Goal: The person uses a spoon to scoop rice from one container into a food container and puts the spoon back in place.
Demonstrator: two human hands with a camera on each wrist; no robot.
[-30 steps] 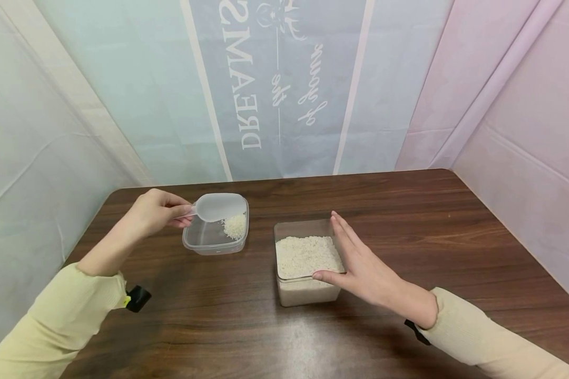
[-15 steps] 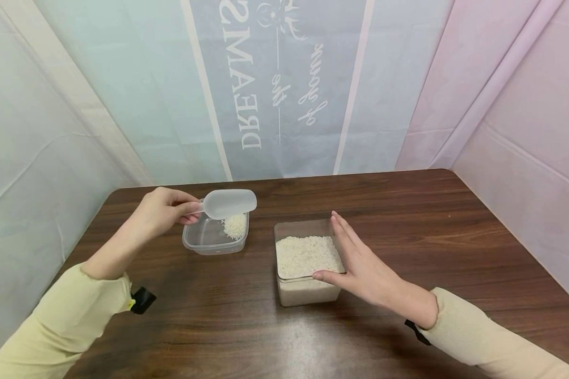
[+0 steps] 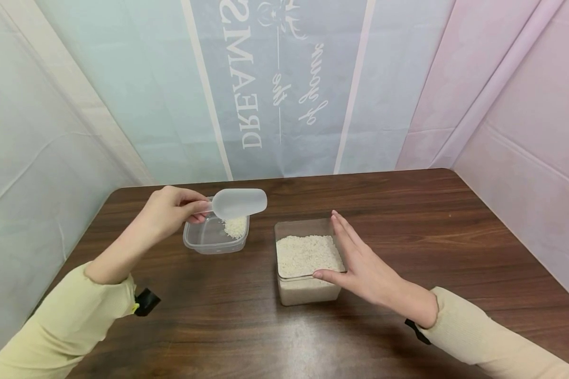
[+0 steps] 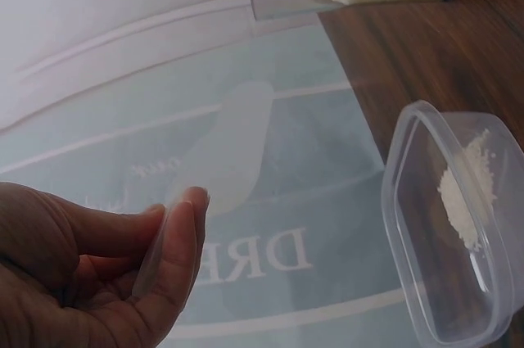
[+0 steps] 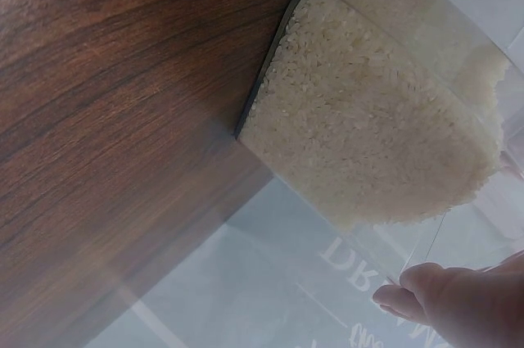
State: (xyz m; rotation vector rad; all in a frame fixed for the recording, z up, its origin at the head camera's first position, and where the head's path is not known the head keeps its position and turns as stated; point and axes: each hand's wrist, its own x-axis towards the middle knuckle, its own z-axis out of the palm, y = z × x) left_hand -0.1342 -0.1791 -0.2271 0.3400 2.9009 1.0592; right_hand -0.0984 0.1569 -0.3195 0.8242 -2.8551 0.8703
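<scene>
My left hand (image 3: 177, 211) pinches the handle of a translucent white plastic scoop (image 3: 241, 202) between thumb and fingers. The scoop is above the far right side of a small clear plastic container (image 3: 196, 243), which has a little pile of rice (image 3: 235, 227) at its right side. In the left wrist view the scoop (image 4: 233, 151) looks empty. At the middle of the table stands a taller clear square container (image 3: 308, 297), more than half full of rice (image 3: 308, 256). My right hand (image 3: 355, 263) rests against its right side, fingers straight at the far corner and thumb on the front rim.
Both containers stand on a dark brown wooden table (image 3: 408, 210), a short gap apart. Behind the table hangs a pale blue cloth (image 3: 170, 105) with lettering, and a pink cloth (image 3: 526, 131) hangs at the right.
The left hand has moved the scoop right and slightly up from over the small container. The scoop now reaches past its right rim. The right hand and both containers have stayed put.
</scene>
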